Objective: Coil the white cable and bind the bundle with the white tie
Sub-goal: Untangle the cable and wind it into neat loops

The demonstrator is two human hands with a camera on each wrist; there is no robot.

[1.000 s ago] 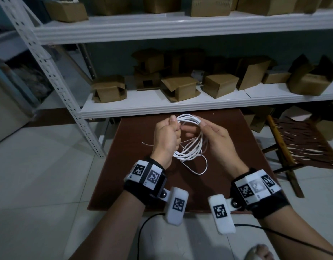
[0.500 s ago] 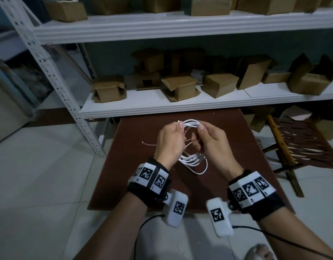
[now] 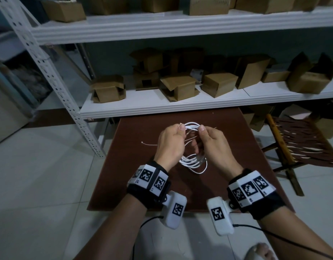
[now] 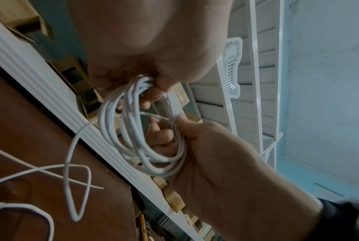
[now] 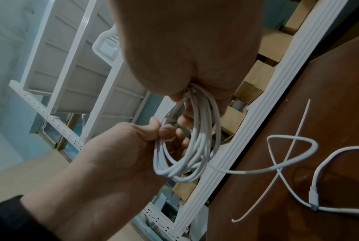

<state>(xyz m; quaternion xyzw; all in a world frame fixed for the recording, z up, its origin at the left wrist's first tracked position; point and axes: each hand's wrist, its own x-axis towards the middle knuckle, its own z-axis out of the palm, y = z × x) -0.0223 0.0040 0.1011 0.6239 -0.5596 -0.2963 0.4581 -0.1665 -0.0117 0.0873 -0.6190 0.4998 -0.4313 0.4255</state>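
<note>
The white cable [image 3: 193, 126] is gathered into a coil of several loops, held in the air above the brown table [image 3: 124, 184]. My left hand [image 3: 180, 128] pinches the coil's top on the left. My right hand [image 3: 201, 129] pinches it just to the right. The loops [image 3: 193, 162] hang down between my wrists. In the left wrist view my fingers [image 4: 153, 91] curl round the bundle [image 4: 133, 130]. One loose cable end with its connector [image 5: 312, 197] trails on the table. The thin white tie [image 3: 148, 144] lies flat on the table, left of my left hand, and shows as the tie [image 5: 288, 154] in the right wrist view.
A white metal shelf [image 3: 180, 107] with several cardboard boxes [image 3: 180, 87] runs right behind the table. A slotted shelf upright [image 3: 55, 87] slants at the left. A wooden folding chair [image 3: 302, 145] stands to the right. Pale floor tiles [image 3: 40, 184] surround the table.
My hands have drawn closer together at the top of the coil. The right hand went from lying along the loops to pinching them. The loops hang narrower.
</note>
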